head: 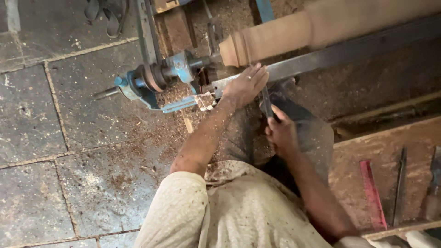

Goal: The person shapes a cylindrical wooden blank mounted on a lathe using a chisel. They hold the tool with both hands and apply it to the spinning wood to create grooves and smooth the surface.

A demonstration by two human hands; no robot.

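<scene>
A long round wooden workpiece (275, 39) is mounted on a lathe, its left end held by the blue tailstock (156, 78). My left hand (245, 85) lies flat on the grey metal tool rest bar (330, 57), just below the wood's end, pressing on a dark chisel (265, 102). My right hand (281, 131) grips the chisel's handle end lower down. The chisel's tip points up toward the rest and the wood; my left hand hides it.
Sawdust covers the stone-tile floor (59, 138) near the lathe. At right a wooden board (349, 179) holds a red flat tool (372, 193) and dark metal chisels (399, 183). Sandals (108, 14) lie at the top left.
</scene>
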